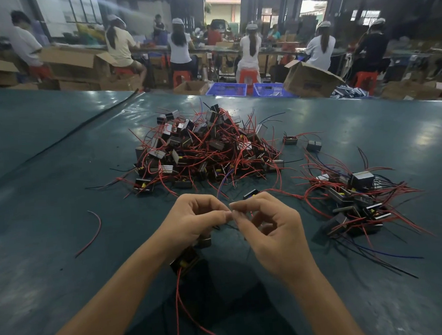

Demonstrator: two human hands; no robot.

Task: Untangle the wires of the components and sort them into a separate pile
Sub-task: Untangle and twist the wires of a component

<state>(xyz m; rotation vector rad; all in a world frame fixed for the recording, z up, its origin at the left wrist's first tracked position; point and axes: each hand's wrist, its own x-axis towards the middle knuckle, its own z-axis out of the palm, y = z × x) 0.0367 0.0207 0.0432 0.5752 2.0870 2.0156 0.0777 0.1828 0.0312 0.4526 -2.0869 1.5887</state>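
- Near the front of the dark green counter [58, 178], the left hand [192, 219] and right hand [268, 226] meet fingertip to fingertip, each pinching the thin wires [228, 227] between them.
- One component [186, 261] lies under the left wrist, and its twisted red leads [180, 295] trail toward the person.
- Farther back, at the middle of the counter, sits the big tangled pile [203, 147] of black components with red wires.
- A smaller separate pile [353, 205] lies to the right, well apart from the tangle.
- A loose red wire [91, 234] lies alone to the left.
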